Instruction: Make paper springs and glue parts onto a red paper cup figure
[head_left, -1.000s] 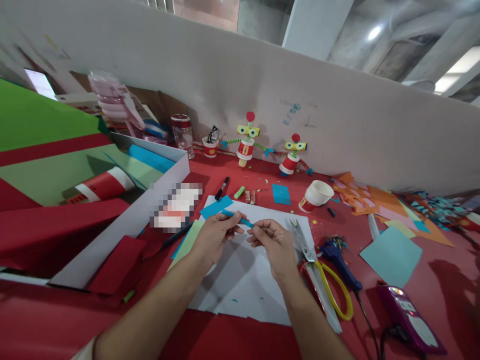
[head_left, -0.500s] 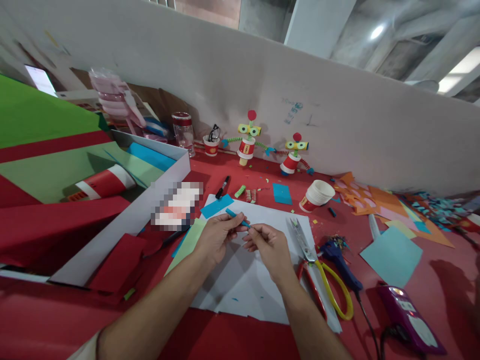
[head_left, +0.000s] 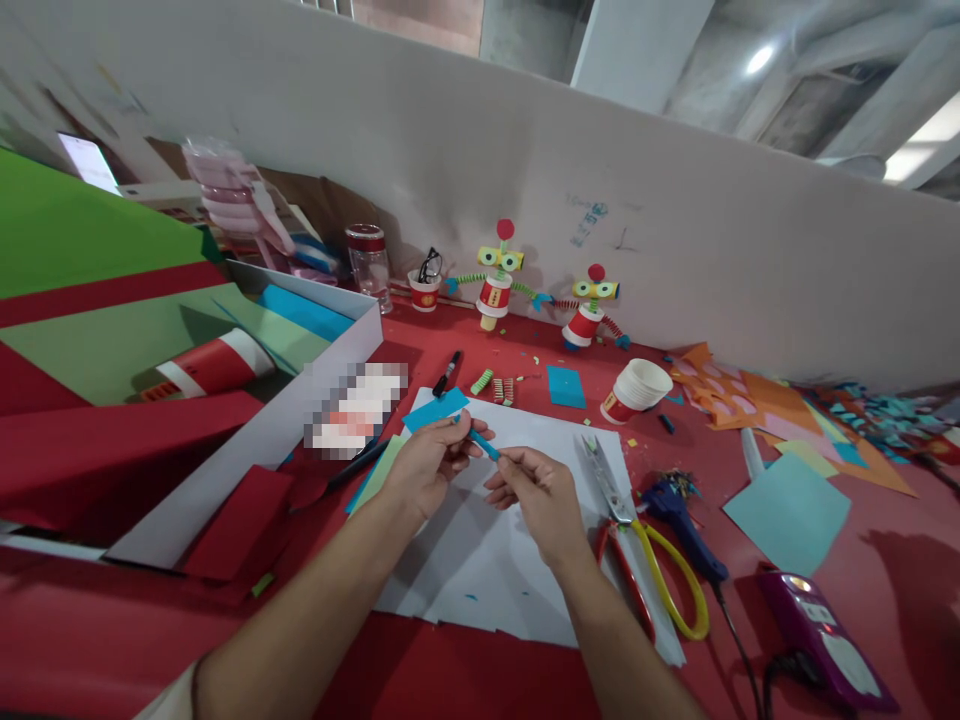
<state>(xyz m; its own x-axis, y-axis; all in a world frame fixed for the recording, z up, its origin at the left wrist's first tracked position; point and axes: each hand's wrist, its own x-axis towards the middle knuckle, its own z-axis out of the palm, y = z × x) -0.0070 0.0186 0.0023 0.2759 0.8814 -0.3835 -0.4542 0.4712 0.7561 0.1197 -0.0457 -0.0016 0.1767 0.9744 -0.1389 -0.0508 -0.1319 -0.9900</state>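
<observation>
Between my hands is a narrow blue paper roll [head_left: 482, 443], slanting down to the right above a white sheet [head_left: 480, 560]. My left hand [head_left: 429, 462] pinches its upper left end with thumb and fingers. At the lower right end, the fingertips of my right hand [head_left: 534, 490] close on the same roll. Just beyond my left hand lies a flat blue paper strip [head_left: 436, 408], with a black marker [head_left: 448, 372] behind it. Folded green paper [head_left: 482, 382] and folded red paper [head_left: 504, 391] pieces sit past the sheet.
Right of the sheet lie scissors [head_left: 652, 580] with red and yellow handles, a blue glue gun [head_left: 686, 530] and a purple corded device [head_left: 825, 640]. Stacked paper cups [head_left: 636, 390] and two paper-cup robots [head_left: 493, 297] stand farther back. A white-walled box [head_left: 262, 450] is at left.
My left thumb and fingers have shifted toward the roll's upper left end, so more of its middle shows. My right hand has hardly moved and still grips the other end.
</observation>
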